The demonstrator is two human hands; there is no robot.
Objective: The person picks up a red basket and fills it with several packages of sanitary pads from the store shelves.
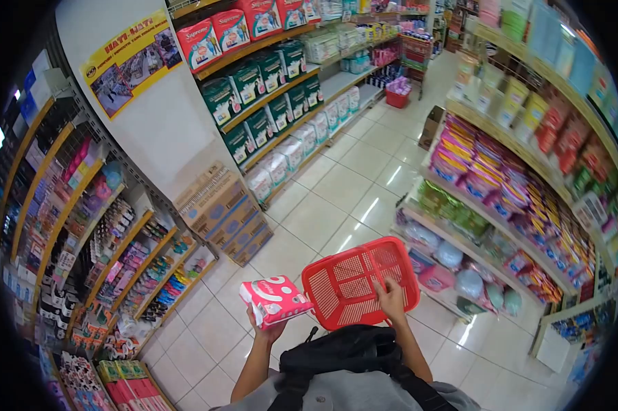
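My left hand [269,331] is closed on the lower edge of a pink-and-white plastic package [275,301], held up just left of the basket. The package has a large white curved print and overlaps the basket's left rim in this view. My right hand [390,299] reaches over the red shopping basket [410,264], fingers closed around its red handle. Through the basket's slotted bottom the pale floor shows. A black bag [343,353] hangs at my front, partly covering the basket's near rim.
Stacked cardboard boxes [223,216] stand by a white pillar [144,127] with a yellow notice [132,60]. Shelves of green packs [257,127] run along the far side. Snack-like pink bags [473,161] fill the right shelf. Small goods line the left rack [127,257]. Tiled floor [316,205] lies between.
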